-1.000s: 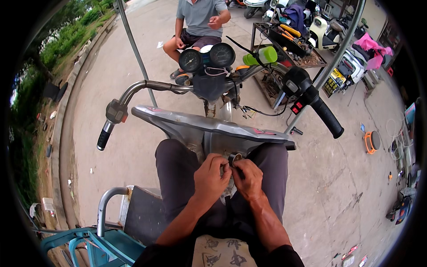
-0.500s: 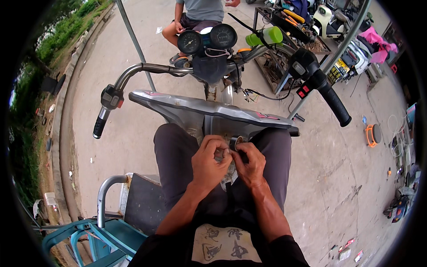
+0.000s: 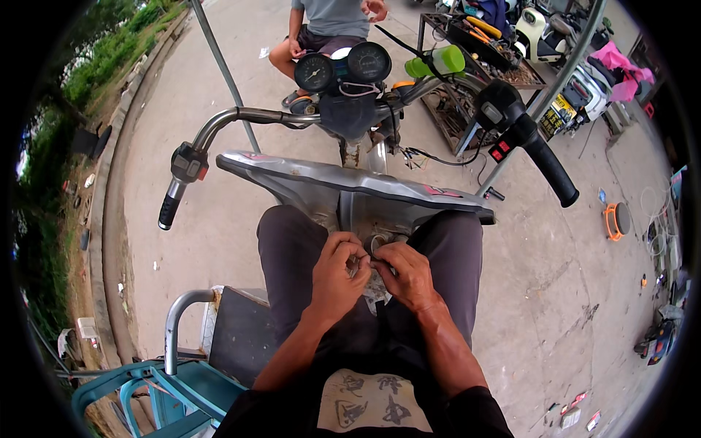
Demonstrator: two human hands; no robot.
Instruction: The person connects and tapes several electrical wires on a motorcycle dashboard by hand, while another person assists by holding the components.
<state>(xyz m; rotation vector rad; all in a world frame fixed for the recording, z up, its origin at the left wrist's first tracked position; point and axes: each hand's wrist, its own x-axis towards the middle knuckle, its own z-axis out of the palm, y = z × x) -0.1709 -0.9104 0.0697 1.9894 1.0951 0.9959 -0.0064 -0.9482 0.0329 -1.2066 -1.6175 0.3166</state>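
Both my hands are close together above my lap, behind the silver-grey front shield (image 3: 343, 174) of a handlebar vehicle. My right hand (image 3: 404, 274) is closed on a small roll of dark tape (image 3: 374, 242), its ring shape partly covered by the fingers. Thumb and forefinger of my left hand (image 3: 340, 269) are pinched right beside the roll. Whatever sits between those fingertips is too small to make out.
Handlebars with a left grip (image 3: 169, 212), a right grip (image 3: 551, 171) and round gauges (image 3: 369, 63) stand ahead. A person (image 3: 328, 22) sits beyond them. Teal plastic chairs (image 3: 168, 398) are at the lower left; a tool rack (image 3: 482, 44) and parked scooters (image 3: 584, 91) stand far right.
The tape roll has turned in my right hand and shifted slightly left and down. My left hand has moved slightly down. The person ahead has brought one hand inward.
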